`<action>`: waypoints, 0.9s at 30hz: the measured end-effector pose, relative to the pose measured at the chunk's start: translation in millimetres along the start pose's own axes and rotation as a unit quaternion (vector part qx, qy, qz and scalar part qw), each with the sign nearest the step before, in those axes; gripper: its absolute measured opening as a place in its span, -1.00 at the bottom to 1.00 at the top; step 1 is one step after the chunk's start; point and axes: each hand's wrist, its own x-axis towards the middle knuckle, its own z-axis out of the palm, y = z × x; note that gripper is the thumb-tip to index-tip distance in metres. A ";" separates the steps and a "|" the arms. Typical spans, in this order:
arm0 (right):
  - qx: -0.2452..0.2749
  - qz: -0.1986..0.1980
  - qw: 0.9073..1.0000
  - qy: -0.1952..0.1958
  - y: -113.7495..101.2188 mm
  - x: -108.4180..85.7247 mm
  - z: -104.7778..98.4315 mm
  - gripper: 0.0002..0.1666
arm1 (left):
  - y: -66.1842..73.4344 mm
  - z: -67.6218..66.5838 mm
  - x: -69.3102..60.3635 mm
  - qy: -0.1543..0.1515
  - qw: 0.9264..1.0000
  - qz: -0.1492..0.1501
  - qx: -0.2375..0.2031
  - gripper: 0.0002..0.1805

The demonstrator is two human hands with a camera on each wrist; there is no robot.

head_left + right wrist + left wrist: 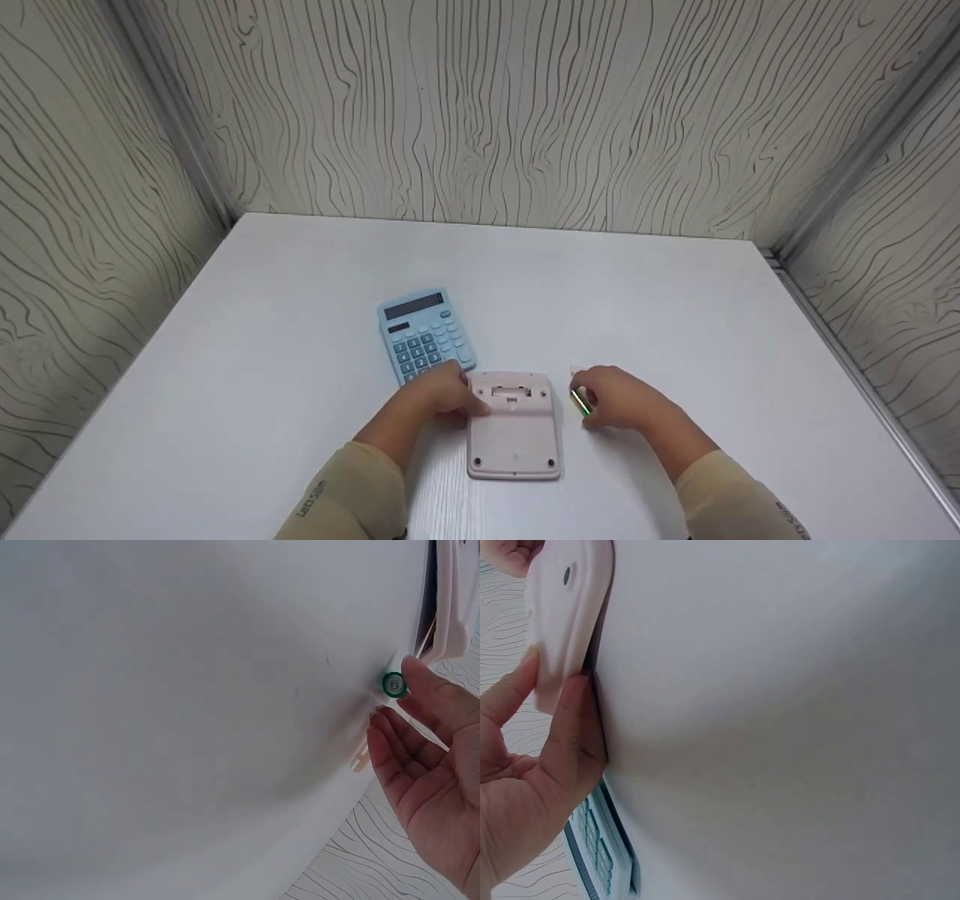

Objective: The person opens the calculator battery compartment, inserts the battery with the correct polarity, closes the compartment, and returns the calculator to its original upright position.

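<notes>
A pale pink calculator [514, 435] lies face down, its battery slot uncovered and seemingly vacant. My left hand [442, 391] pinches its left edge, thumb on the back and fingers underneath; the left wrist view shows this grip on the pink casing [562, 622] closely. To the right, my right hand [619, 397] holds a small green-ended battery [580, 402] at the table surface. In the right wrist view the thumb touches the battery [394, 685], with a finger partly hidden behind it. A small pale battery cover [361, 757] lies beyond those fingers.
A blue calculator [426, 334] lies face up behind my left hand, close to the pink one. The white table [637, 300] meets wood-patterned panels [465, 112] at the back and sides.
</notes>
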 end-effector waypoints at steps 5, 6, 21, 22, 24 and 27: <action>-0.020 0.010 1.000 0.002 -2.3 3.2 3.4 -0.65 | 0.5 -0.6 1.2 0.000 1.000 -0.002 0.006 -0.58; -0.024 0.013 1.000 0.002 -2.6 3.7 4.0 -0.66 | 0.4 -0.6 1.4 0.000 1.000 -0.001 0.008 -0.58; -0.027 0.002 1.000 0.014 -7.1 0.8 -1.7 -0.62 | -0.8 0.5 3.5 -0.004 1.000 -0.005 0.000 -0.57; -0.025 -0.002 1.000 0.018 -7.5 1.1 -3.1 -0.63 | -0.8 0.5 3.6 -0.004 1.000 -0.005 -0.001 -0.57; -0.022 -0.009 0.999 0.028 -8.6 2.6 -5.9 -0.64 | -0.8 0.5 3.8 -0.003 1.000 -0.005 -0.002 -0.58; -0.015 -0.020 0.999 0.042 -11.2 4.3 -10.2 -0.68 | -0.5 0.3 3.4 -0.002 1.000 -0.006 -0.003 -0.59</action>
